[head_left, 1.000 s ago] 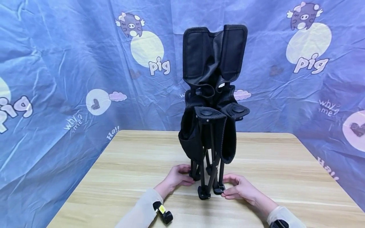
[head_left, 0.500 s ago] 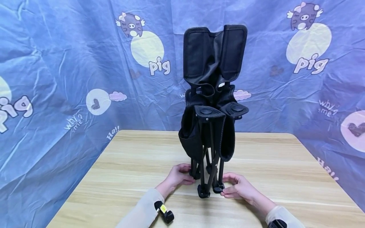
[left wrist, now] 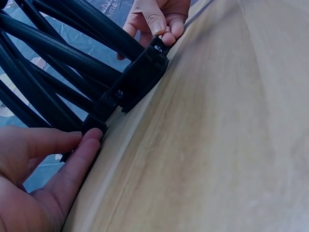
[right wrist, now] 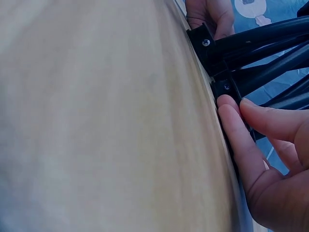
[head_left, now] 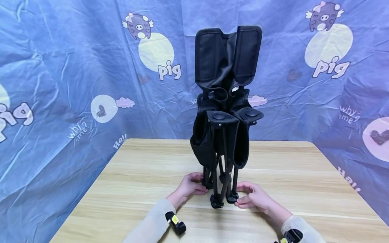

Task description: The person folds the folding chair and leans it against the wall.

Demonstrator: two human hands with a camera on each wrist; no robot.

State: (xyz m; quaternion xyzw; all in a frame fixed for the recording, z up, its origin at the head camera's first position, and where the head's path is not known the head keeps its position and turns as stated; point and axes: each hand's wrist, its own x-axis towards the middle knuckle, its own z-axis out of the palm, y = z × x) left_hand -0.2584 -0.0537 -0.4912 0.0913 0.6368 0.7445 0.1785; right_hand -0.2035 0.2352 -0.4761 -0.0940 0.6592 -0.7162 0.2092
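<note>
A black folding camp chair (head_left: 225, 101) stands upright on the wooden table, largely folded, with its legs bunched close together. Its fabric back rises at the top, and two armrest ends (head_left: 223, 117) face me. At the lower left, my left hand (head_left: 187, 186) pinches a plastic foot (left wrist: 94, 124) of the chair between thumb and fingers. Low on the other side, my right hand (head_left: 254, 196) pinches another foot (right wrist: 226, 88), thumb above and fingertips near the tabletop. A front foot (head_left: 216, 201) between the hands is untouched. The rear feet are partly hidden behind the front legs.
The light wooden table (head_left: 136, 162) extends around the chair on all sides. Behind and beside it hangs a blue cloth (head_left: 76, 67) printed with pigs and words. A black wrist device (head_left: 177, 224) is strapped on the left sleeve.
The chair's feet have shifted slightly away from me, with both hands keeping their holds. Its right armrest end has drawn a little toward the left, so the chair looks marginally narrower.
</note>
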